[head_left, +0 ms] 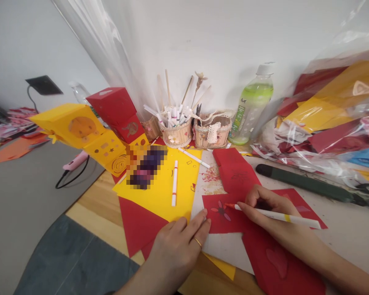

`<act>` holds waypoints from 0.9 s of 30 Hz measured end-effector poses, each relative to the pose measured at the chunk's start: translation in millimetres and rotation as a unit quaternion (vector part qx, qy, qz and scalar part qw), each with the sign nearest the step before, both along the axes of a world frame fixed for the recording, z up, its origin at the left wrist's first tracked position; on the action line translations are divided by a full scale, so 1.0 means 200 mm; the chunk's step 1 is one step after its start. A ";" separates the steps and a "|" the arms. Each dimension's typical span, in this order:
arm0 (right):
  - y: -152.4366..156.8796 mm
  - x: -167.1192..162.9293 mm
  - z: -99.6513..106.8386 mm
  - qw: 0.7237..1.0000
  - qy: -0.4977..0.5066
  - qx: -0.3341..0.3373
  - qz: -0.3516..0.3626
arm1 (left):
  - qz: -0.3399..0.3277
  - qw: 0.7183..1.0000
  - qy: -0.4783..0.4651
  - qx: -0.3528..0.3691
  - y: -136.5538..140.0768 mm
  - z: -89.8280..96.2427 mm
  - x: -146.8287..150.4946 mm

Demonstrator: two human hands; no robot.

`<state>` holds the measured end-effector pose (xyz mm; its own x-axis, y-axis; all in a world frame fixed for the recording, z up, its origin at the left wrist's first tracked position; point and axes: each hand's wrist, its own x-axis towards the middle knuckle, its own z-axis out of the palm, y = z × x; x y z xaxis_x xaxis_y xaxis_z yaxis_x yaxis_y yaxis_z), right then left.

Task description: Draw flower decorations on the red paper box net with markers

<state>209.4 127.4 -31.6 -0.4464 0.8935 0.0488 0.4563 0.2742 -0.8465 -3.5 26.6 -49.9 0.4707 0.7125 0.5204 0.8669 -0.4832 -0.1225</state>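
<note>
A white marker (pixel 273 215) with a yellow band is held in my right hand (pixel 264 205), fingers pinched round it near its orange-red tip. That tip rests at a small flower drawing (pixel 223 210) on a red paper cutout (pixel 213 225), which has several panels spreading up, right and down. My left hand (pixel 181 241) lies with fingers stretched out and a ring on one of them; its fingertips press at the cutout's left edge, over the pale board (pixel 229 246). A capped white marker (pixel 174 184) with red bands lies on the yellow paper (pixel 162 209) beyond that hand.
Two decorated pots stand at the back, one full of markers (pixel 176 137), the other a wooden basket (pixel 213 137). Behind them is a green drink bottle (pixel 252 102). Yellow (pixel 67 119) and red (pixel 113 106) paper boxes stand left. A dark green tool (pixel 304 182) and bagged paper (pixel 335 110) lie right.
</note>
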 end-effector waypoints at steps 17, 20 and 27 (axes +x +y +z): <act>0.00 0.00 -0.01 0.999 0.011 -0.013 0.031 | 0.000 1.000 -0.004 -0.002 0.01 0.00 0.00; 0.01 0.00 -0.02 1.000 0.004 -0.006 0.014 | -0.002 1.000 -0.006 -0.005 0.01 0.00 0.00; 0.00 0.00 -0.01 1.000 0.008 0.001 -0.002 | -0.001 1.000 -0.008 0.000 0.01 0.00 0.00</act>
